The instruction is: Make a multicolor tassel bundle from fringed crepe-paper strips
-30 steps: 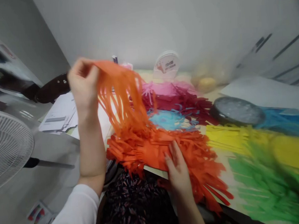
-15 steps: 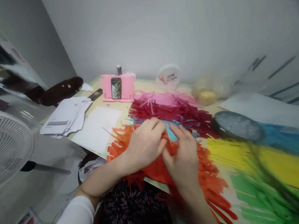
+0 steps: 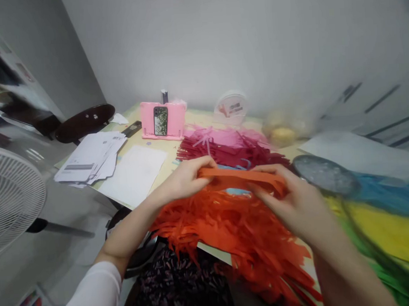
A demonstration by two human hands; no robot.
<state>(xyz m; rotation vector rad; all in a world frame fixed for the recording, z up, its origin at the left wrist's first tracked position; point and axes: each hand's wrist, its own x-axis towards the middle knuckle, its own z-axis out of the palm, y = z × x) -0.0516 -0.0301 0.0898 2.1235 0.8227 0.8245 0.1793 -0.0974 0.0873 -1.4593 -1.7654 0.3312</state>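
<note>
An orange paper strip (image 3: 236, 172), folded or doubled over, stretches between my two hands above the table. My left hand (image 3: 192, 174) pinches its left end between thumb and fingers. At the other end, my right hand (image 3: 286, 189) is closed around the strip. Below them lies a loose heap of orange fringed paper (image 3: 226, 225), partly hanging over the table's front edge. Just behind the strip, a bit of light blue paper (image 3: 238, 190) shows. Dark red fringed paper (image 3: 232, 153) and pink fringed paper (image 3: 238, 135) lie farther back.
Left on the table (image 3: 166, 148) are printed sheets (image 3: 90, 155), a blank white sheet (image 3: 136, 171) and a pink stand (image 3: 147, 119) with a phone (image 3: 161, 121). Right are a dark round dish (image 3: 325, 175), yellow paper (image 3: 389, 225) and green paper (image 3: 388, 275). A fan (image 3: 13, 197) stands left.
My hands were close together over the orange paper. They have moved apart, the right one rightward, and the orange strip is now raised and stretched between them.
</note>
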